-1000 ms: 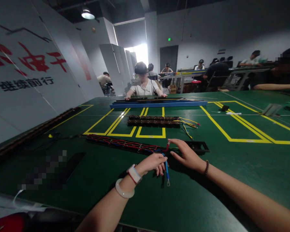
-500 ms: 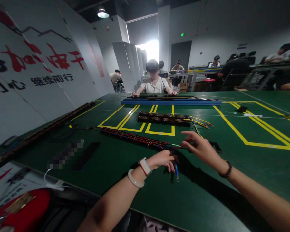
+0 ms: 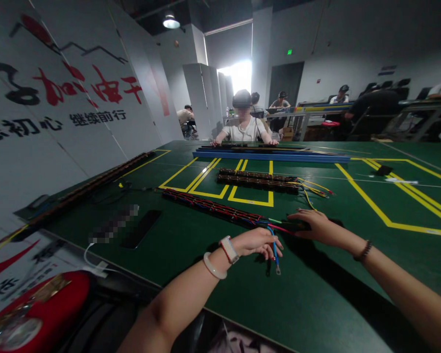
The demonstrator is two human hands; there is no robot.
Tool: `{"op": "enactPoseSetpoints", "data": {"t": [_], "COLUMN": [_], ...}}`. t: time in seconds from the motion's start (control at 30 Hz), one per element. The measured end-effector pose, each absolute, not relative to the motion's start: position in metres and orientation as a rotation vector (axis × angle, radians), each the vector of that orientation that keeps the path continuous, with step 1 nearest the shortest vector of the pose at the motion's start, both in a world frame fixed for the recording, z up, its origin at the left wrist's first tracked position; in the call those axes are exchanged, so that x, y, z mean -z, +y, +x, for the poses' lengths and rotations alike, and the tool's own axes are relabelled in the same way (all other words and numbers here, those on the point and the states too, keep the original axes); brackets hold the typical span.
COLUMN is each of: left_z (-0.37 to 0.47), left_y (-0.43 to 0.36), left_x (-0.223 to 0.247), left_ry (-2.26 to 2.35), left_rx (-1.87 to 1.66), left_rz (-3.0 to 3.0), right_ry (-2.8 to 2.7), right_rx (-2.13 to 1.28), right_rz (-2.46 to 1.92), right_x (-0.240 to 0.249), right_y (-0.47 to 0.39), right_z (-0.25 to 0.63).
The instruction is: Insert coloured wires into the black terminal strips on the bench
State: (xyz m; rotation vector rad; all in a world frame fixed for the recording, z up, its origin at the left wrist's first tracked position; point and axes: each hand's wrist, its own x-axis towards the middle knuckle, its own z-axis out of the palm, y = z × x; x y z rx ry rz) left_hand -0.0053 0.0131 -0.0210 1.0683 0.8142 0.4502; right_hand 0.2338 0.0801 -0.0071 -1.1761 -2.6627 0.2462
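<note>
A long dark bundle (image 3: 213,207) with red and blue wires lies slantwise on the green table, its wire ends toward me. My left hand (image 3: 255,242), fingers curled, is closed around a blue cable (image 3: 274,240) whose ring terminal (image 3: 278,269) hangs below the fingers. Just to the right, my right hand (image 3: 318,226) is low over the table, palm down, with fingers stretched and the thumb apart. A red wire (image 3: 284,229) and a green one (image 3: 274,221) run toward its fingertips; whether they touch is unclear.
Two similar bundles (image 3: 257,184) with yellow leads lie beyond, near yellow tape outlines (image 3: 252,201). A blue rail (image 3: 272,156) crosses the far side before a seated person (image 3: 244,128). A dark phone-like slab (image 3: 141,229) lies left. Another long bundle (image 3: 99,181) follows the left edge.
The view has turned slightly left. My right hand has lowered toward the table and flattened out, its fingers stretching. My left hand stays on the blue cable.
</note>
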Motion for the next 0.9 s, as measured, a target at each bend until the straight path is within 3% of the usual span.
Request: {"op": "enactPoseSetpoints", "data": {"t": [0.23, 0.5, 0.9], "left_z": [-0.003, 0.008, 0.017], "left_y": [0.010, 0.006, 0.006], "left_x": [0.021, 0.026, 0.033], "left_ry": [0.755, 0.668, 0.724], "left_rx": [-0.432, -0.561, -0.724], "left_rz": [0.976, 0.757, 0.628], "right_ry": [-2.726, -2.741, -2.721], "right_rx": [-0.017, -0.206, -0.162], "right_rz": [-1.128, -1.088, -0.982], "right_x": [0.015, -0.009, -0.014], "right_y": [0.076, 0.050, 0.019], "right_z": [0.230, 0.210, 0.185]}}
